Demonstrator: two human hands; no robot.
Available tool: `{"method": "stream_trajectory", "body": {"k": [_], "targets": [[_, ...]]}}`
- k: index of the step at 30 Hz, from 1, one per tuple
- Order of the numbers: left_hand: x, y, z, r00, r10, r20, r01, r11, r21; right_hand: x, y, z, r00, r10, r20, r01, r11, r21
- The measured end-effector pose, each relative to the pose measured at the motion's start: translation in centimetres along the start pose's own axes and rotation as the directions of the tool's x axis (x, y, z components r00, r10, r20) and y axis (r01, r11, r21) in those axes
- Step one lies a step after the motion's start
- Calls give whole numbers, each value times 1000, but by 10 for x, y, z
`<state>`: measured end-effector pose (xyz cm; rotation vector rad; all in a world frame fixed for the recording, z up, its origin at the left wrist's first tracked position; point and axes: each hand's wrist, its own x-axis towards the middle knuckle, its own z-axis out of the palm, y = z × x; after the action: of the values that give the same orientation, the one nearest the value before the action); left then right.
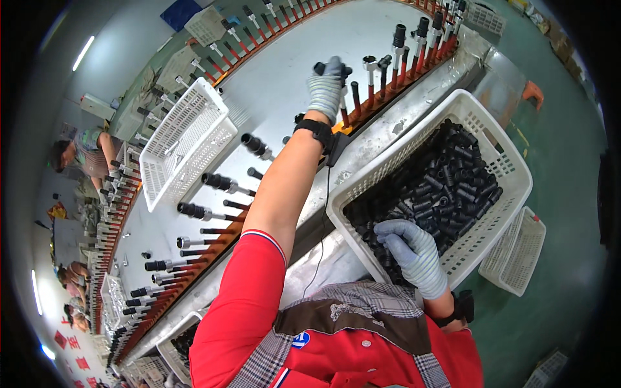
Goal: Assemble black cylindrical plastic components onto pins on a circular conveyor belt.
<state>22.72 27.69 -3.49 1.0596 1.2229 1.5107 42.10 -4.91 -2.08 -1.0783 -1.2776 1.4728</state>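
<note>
My left hand [326, 90], in a grey striped glove, stretches out over the conveyor's right side. Its fingers are closed round a black ribbed sleeve [319, 68], near upright rods with red lower parts. My right hand [414, 255], gloved alike, is at the near side of a white plastic basket [495, 152]. A heap of short black ribbed sleeves [453, 184] lies in that basket. The right fingers curl toward the thumb just over the heap; what is between them, if anything, is hidden.
Rods topped with metal sockets and black sleeves [220, 182] line the curved conveyor edge. A white basket [187, 139] rests on the grey tabletop [284, 71]. Another white basket [517, 255] is at the right. A cable [321, 239] hangs near my left arm. Co-workers [90, 152] sit along the far left.
</note>
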Motion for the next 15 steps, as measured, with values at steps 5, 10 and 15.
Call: {"method": "stream_trajectory", "body": {"k": [5,10,15], "targets": [[-28,6,-28,993,111,48,-114,992,55,10,-6,-5,999,-1,34,3,997,-72],[-47,17,-62,983,180,25,-181,962,206,49,-33,15,993,-111,45,118,970,-214],[-65,10,-109,995,96,34,-100,982,158,194,-55,88,822,-566,66,524,705,-479]]}}
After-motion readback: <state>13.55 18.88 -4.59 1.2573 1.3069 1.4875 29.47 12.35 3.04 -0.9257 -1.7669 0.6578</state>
